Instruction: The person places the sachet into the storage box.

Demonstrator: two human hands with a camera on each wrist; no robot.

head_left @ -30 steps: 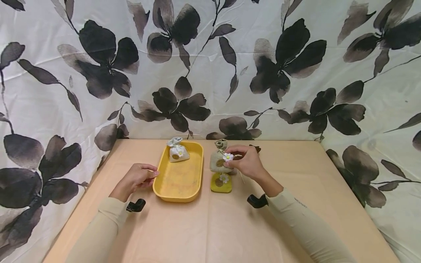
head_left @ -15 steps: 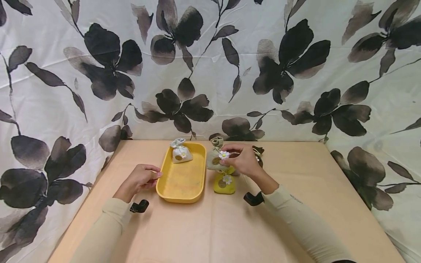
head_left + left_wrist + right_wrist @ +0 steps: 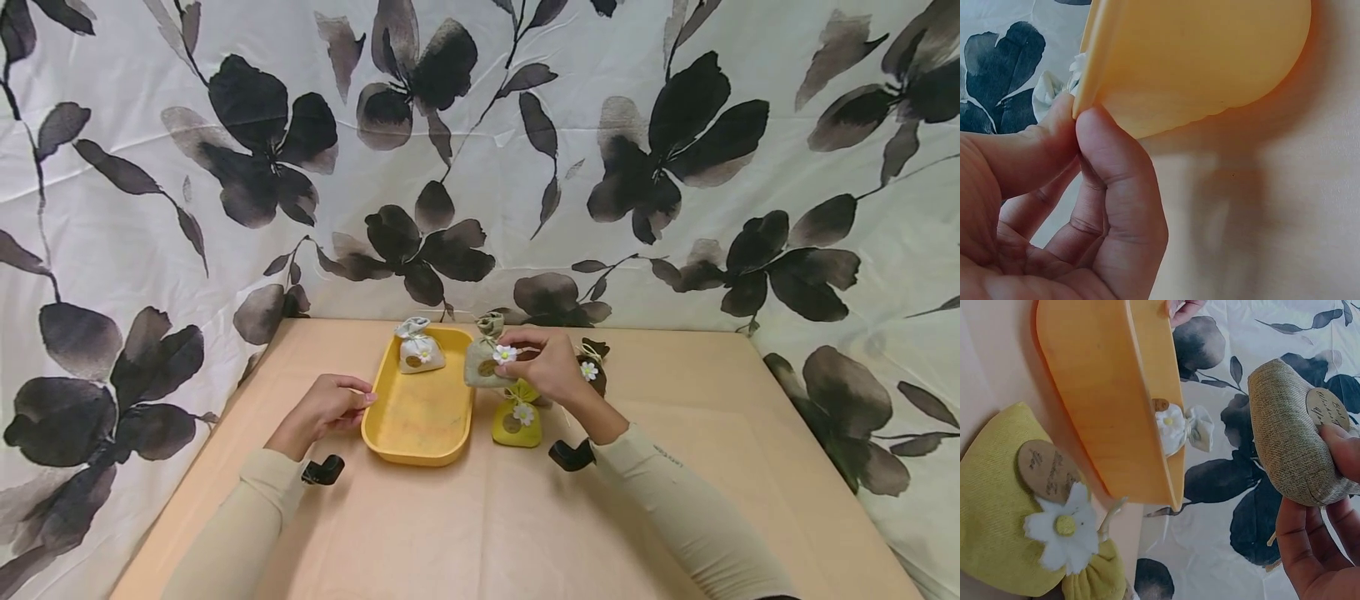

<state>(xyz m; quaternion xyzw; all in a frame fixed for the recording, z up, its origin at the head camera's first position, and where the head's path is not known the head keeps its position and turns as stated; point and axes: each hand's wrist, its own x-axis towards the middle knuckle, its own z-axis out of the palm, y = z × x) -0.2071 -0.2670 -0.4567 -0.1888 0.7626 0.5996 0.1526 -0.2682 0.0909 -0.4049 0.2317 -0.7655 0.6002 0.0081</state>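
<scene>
Floral backdrop, tan bench (image 3: 480,517). Right hand (image 3: 551,367) grips grey sachet (image 3: 480,364) above yellow tray (image 3: 420,454) rim; left hand (image 3: 322,408) pinches tray's left edge. Loose grip could drop sachet outside.

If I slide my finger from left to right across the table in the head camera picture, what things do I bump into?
Left hand → yellow tray with a white pouch in it → beige pouch held up by the right hand → dark brown pouch.
</scene>
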